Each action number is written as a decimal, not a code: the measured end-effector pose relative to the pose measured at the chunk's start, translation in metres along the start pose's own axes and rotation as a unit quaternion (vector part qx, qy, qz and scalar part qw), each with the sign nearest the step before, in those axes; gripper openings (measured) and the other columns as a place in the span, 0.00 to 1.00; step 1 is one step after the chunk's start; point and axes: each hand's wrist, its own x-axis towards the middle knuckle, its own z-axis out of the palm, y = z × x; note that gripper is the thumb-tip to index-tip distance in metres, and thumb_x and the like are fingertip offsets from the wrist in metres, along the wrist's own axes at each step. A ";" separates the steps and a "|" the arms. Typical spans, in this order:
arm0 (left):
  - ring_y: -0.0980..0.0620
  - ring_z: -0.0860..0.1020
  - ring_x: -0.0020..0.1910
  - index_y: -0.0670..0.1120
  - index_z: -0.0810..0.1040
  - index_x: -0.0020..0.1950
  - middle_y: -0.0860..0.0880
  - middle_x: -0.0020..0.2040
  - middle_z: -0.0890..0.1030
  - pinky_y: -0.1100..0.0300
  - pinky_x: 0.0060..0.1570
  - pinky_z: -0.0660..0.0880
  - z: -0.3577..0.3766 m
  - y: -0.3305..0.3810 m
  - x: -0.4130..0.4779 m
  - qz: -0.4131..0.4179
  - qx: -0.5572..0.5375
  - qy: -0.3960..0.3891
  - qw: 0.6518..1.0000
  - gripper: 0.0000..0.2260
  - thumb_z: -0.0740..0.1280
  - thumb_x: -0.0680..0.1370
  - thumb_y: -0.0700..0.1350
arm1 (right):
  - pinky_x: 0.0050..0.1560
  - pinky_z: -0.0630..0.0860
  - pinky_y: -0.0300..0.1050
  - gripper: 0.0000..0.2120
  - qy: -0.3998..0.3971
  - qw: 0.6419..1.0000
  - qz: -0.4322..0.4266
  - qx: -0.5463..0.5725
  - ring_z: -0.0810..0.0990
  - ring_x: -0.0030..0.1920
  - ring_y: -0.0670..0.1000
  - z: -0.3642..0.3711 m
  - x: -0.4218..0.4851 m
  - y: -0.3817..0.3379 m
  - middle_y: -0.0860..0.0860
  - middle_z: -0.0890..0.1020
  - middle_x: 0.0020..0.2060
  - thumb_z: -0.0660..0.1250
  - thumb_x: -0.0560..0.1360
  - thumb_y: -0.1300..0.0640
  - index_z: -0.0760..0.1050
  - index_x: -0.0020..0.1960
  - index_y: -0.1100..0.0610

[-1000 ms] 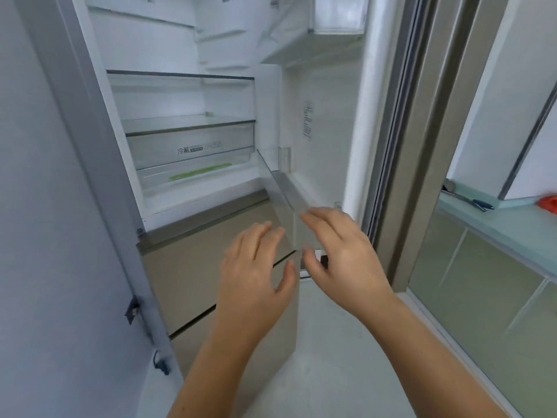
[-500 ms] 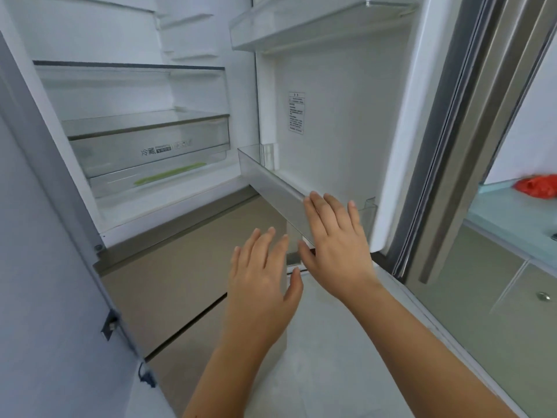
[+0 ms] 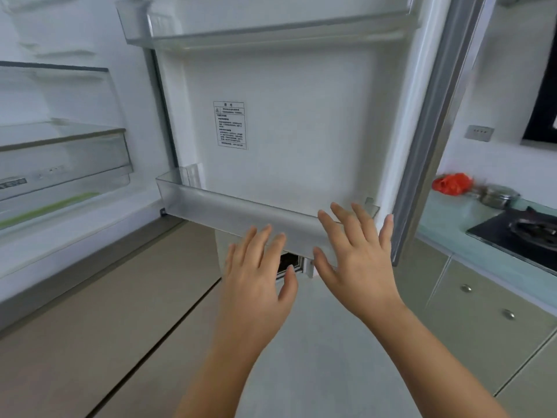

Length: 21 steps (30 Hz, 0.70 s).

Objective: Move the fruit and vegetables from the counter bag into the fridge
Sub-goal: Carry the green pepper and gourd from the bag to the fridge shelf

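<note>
The open fridge door (image 3: 301, 131) fills the middle of the view, its white inner face turned toward the camera. To the left of the door the fridge (image 3: 60, 206) interior shows a glass shelf (image 3: 54, 69) high up and, below it, a clear crisper drawer (image 3: 66, 158) with a green strip (image 3: 51, 206) along the ledge under its front. Below the door's hinge side, the closed beige lower drawers (image 3: 105, 312) slope down toward the camera. On the door itself a small printed label (image 3: 230, 125) sits above the lower door bin (image 3: 241, 212), a clear plastic tray running along the door's bottom edge; an upper door bin (image 3: 271, 28) crosses the door near the top.

The left hand (image 3: 259, 279) is held flat with fingers spread and empty, just below the lower door bin, its fingertips (image 3: 265, 229) overlapping the bin's front wall; contact cannot be confirmed. The right hand (image 3: 358, 267) is likewise splayed wide and empty, at the bin's right end close to the door's metal edge (image 3: 434, 131).

To the right of the door, on the pale green counter (image 3: 443, 218), lies the red bag (image 3: 452, 184), crumpled, with its contents hidden. Just beside it stands a steel lidded pot (image 3: 498, 196), then a black gas hob (image 3: 524, 236). Cabinet doors with round knobs (image 3: 466, 288) sit under the counter.
</note>
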 end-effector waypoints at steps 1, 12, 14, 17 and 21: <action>0.45 0.67 0.64 0.41 0.77 0.59 0.42 0.61 0.77 0.41 0.60 0.65 0.011 0.000 0.010 0.006 0.000 -0.003 1.000 0.19 0.59 0.73 0.48 | 0.65 0.47 0.66 0.23 0.006 1.000 0.003 -0.005 0.65 0.66 0.59 0.005 0.006 0.009 0.57 0.75 0.62 0.57 0.72 0.50 0.72 0.63 0.59; 0.42 0.69 0.65 0.42 0.76 0.58 0.43 0.61 0.76 0.40 0.60 0.66 0.108 -0.007 0.102 0.039 0.006 -0.023 0.999 0.19 0.58 0.73 0.48 | 0.63 0.55 0.66 0.23 0.015 1.000 0.011 0.005 0.74 0.61 0.59 0.068 0.067 0.096 0.56 0.79 0.57 0.56 0.71 0.50 0.74 0.60 0.60; 0.43 0.67 0.65 0.42 0.76 0.59 0.43 0.62 0.76 0.41 0.61 0.64 0.122 -0.009 0.111 0.036 0.011 -0.023 0.999 0.19 0.57 0.73 0.48 | 0.62 0.59 0.67 0.22 0.006 1.000 0.011 0.010 0.74 0.60 0.58 0.079 0.079 0.113 0.56 0.79 0.55 0.56 0.71 0.49 0.74 0.60 0.60; 0.42 0.68 0.65 0.42 0.76 0.59 0.43 0.61 0.76 0.40 0.61 0.63 0.139 -0.012 0.124 0.030 0.026 -0.021 0.999 0.19 0.57 0.73 0.49 | 0.60 0.64 0.68 0.22 -0.013 0.999 0.013 0.028 0.75 0.57 0.57 0.093 0.097 0.135 0.55 0.79 0.52 0.57 0.70 0.49 0.74 0.59 0.59; 0.39 0.71 0.64 0.41 0.77 0.58 0.42 0.60 0.77 0.39 0.60 0.63 0.159 -0.015 0.138 0.029 0.049 -0.038 0.998 0.20 0.56 0.73 0.49 | 0.60 0.65 0.67 0.22 -0.029 0.998 0.015 0.047 0.72 0.57 0.54 0.111 0.116 0.158 0.54 0.78 0.52 0.56 0.71 0.48 0.74 0.59 0.59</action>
